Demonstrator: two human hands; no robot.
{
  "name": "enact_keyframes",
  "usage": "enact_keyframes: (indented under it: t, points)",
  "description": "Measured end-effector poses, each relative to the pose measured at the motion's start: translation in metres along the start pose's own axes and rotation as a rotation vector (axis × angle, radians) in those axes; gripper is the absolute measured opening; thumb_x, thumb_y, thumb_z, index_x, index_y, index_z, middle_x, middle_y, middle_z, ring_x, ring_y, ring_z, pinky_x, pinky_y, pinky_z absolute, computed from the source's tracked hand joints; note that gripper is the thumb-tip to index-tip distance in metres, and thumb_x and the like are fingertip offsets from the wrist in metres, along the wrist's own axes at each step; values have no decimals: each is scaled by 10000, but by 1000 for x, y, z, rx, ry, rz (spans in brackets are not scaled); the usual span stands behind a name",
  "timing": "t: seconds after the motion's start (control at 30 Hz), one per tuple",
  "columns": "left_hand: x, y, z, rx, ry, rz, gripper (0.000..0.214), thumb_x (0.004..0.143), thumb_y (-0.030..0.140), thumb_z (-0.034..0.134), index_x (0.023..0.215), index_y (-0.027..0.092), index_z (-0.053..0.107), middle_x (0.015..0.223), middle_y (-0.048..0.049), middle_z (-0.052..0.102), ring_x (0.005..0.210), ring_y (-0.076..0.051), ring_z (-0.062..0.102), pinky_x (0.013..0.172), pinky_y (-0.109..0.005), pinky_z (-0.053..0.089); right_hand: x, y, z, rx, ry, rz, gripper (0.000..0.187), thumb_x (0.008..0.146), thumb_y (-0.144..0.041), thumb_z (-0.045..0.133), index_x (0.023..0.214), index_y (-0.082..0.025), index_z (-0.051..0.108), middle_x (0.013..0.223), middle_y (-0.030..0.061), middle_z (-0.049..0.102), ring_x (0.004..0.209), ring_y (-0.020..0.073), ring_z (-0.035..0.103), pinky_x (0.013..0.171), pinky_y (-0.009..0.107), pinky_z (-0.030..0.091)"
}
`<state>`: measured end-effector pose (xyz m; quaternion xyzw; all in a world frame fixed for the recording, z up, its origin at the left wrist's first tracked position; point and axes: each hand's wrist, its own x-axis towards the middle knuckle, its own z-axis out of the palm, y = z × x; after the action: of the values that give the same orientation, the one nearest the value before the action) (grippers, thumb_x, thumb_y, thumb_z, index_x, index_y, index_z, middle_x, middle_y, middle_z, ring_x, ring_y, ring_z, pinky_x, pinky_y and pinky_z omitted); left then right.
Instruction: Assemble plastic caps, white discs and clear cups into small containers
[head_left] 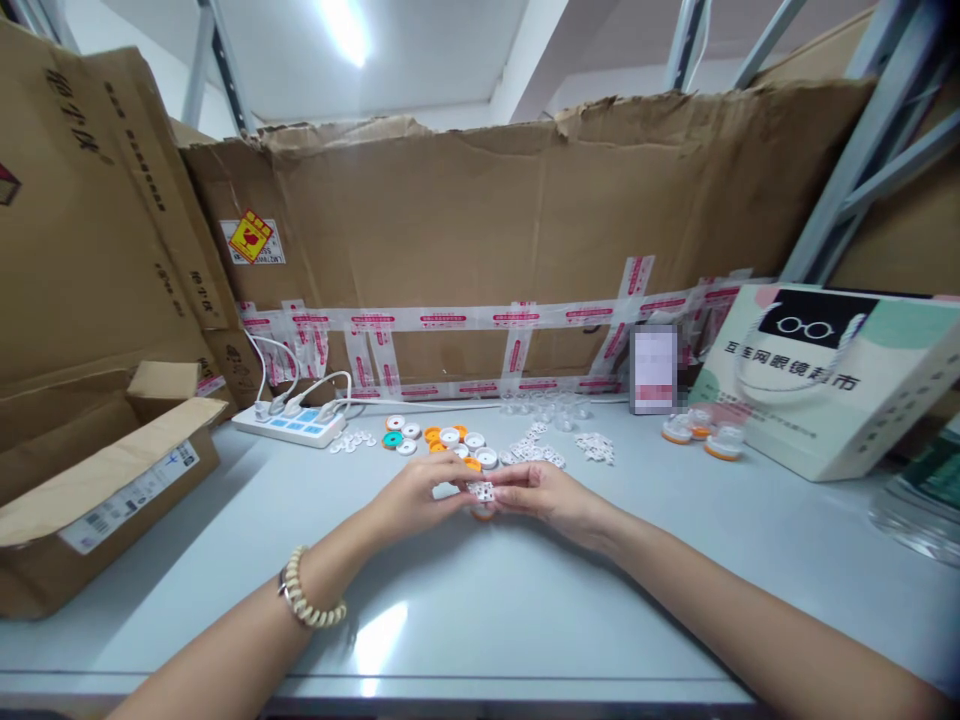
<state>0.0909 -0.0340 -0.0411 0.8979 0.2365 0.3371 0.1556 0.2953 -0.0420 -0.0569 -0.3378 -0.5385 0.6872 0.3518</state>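
Note:
Between the fingertips of both hands is a small white piece with dark spots point(481, 491), held just above the table. My left hand point(429, 492) pinches it from the left, a beaded bracelet on the wrist. From the right, my right hand point(541, 496) grips the same piece with thumb and fingers. Right below it, partly hidden by the fingers, sits a small part with an orange rim point(483, 515). Just beyond the hands lie orange and white round caps point(450, 438). A pile of small white patterned pieces point(534, 455) is behind my right hand.
A power strip point(300, 424) with plugged cables stands at the back left, beside small white parts point(352, 441) and a green disc point(392, 440). Clear domes point(551, 408), more white pieces point(595, 447), assembled orange-based units point(724, 442), a phone point(653, 370) and paper bag point(817, 380) are rightward. An open carton point(150, 440) stands left.

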Motion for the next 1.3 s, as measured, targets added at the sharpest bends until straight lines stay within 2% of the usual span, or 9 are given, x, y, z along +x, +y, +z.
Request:
enact_keyframes:
  t: [0.17,0.3,0.53,0.73,0.87,0.97,1.13,1.3]
  points:
    - [-1,1,1,66,62,36,196,812,201,578,981,133,649,825,-75,657,769,-157,603,709,-289,484,1,1,0,36,77,-9,390,562,-335,798,893,-148,715,832,61,724,766,158,671,914,367,456]
    - [0,1,6,188,96,126,179,817,202,567,968,154,651,866,-89,659,796,-167,601,715,-301,479,0,0,3,59,63,13,384,581,-326,790,907,-140,712,841,69,723,792,169,680,925,362,464]
    - [0,1,6,185,55,115,220,830,179,545,1029,180,639,877,-76,648,798,-158,588,710,-298,477,-3,-4,4,54,71,75,326,580,-296,794,851,-133,717,799,58,718,805,164,677,940,351,456]
    - [0,3,4,244,2,145,231,853,167,509,1052,173,626,859,-79,642,768,-152,580,689,-287,470,-3,-1,4,78,41,51,344,571,-295,798,853,-125,697,764,51,707,768,155,667,902,347,458]
    - [1,6,6,295,-11,182,217,853,153,500,1027,146,628,857,-92,642,763,-160,580,686,-291,467,1,6,10,93,138,35,327,526,-287,816,773,-131,669,701,25,693,682,129,646,791,303,476]
    - [2,7,7,241,13,172,239,854,162,499,1064,166,613,858,-82,632,769,-152,571,694,-285,470,2,7,14,48,191,-12,317,524,-315,807,736,-133,658,663,11,676,640,123,624,734,290,467]
    - [4,6,9,32,70,128,298,839,173,538,1133,190,581,917,-82,606,846,-160,568,744,-313,492,0,0,17,8,230,-72,303,553,-350,783,746,-149,665,687,7,665,643,126,603,715,289,453]
    - [5,7,9,-33,182,136,247,804,178,610,1051,186,617,921,-74,613,867,-164,584,784,-324,491,-5,-6,16,38,157,-117,292,585,-350,772,787,-165,671,764,16,663,710,135,597,739,289,448]
